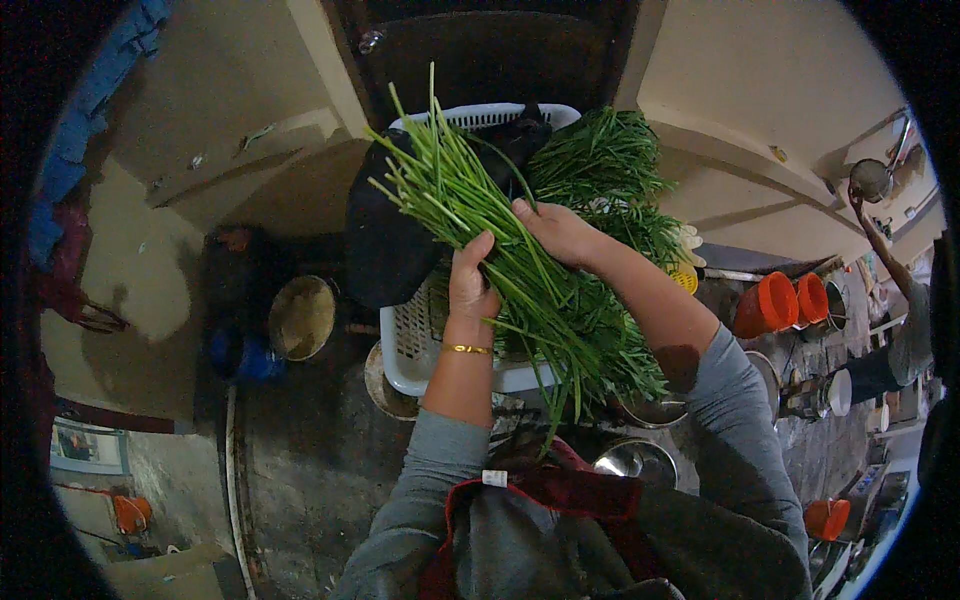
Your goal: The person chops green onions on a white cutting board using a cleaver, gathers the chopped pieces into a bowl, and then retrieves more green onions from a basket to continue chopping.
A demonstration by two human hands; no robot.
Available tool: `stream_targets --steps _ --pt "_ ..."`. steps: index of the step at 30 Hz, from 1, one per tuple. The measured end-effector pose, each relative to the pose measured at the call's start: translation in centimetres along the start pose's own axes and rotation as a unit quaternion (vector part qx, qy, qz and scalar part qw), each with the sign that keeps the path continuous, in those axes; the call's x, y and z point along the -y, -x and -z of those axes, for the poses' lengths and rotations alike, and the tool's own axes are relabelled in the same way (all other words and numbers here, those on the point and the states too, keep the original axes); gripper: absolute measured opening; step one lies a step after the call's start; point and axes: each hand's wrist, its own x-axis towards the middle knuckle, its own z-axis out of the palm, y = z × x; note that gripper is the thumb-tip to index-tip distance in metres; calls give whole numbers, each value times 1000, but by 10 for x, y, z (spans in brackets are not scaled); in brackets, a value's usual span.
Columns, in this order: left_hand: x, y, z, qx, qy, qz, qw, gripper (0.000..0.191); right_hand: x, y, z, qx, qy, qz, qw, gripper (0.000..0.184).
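Note:
A large bunch of long-stemmed leafy greens [480, 217] lies slantwise between my hands, pale stem ends up and to the left, leaves down and to the right. My left hand [472, 277] grips its near side, thumb on top, a gold-coloured band on the wrist. Against the other side my right hand [555, 231] closes, its thumb on the stems. Below is a white plastic basket [401, 375] with slotted walls. A black plastic bag [390, 225] hangs over its left side. More greens [600, 157] are heaped at its right.
A round tub [302, 318] stands to the left on the dark floor. Steel bowls [637, 461] sit near my body. Orange buckets [765, 306] stand at the right. A co-worker [907, 330] at the far right raises an arm by a strainer [871, 180]. A dark door [487, 60] is ahead.

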Motion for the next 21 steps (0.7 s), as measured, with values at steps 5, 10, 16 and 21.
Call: stream_targets --steps 5,10,16,21 --pt "5 -13 -8 99 22 25 995 54 -4 -3 9 97 2 -39 995 85" --pt "0 -25 -5 59 -66 38 995 46 -5 -3 17 137 -95 -142 976 88" --pt "-3 -27 -8 11 10 0 1000 38 8 9 20 35 -212 -118 969 73" --pt "-2 -37 -12 -45 -48 -35 997 39 17 18 3 30 93 10 995 85"
